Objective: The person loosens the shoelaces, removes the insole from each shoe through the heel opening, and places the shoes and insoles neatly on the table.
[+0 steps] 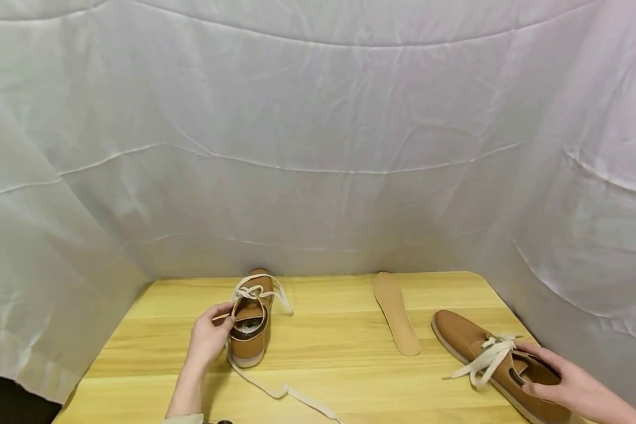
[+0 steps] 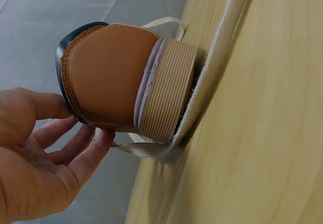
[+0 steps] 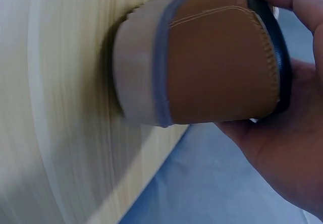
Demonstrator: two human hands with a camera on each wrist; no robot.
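A brown leather shoe [image 1: 249,348] with a dark collar stands on the left of the table, toe pointing away. My left hand [image 1: 209,338] pinches its collar on the left side, and in the left wrist view the fingers lie along the shoe's flank. One end of its cream lace [image 1: 262,387] trails over the tabletop toward me. At the right, a matching brown shoe [image 1: 460,334] has its cream lace [image 1: 490,360] bunched across the front. My right hand [image 1: 569,380] grips that shoe around the collar near the heel, thumb on the near side.
A flat tan insole [image 1: 396,315] lies on the wooden table [image 1: 328,330] between the shoes. Pale cloth [image 1: 318,147] hangs behind the table and along both sides.
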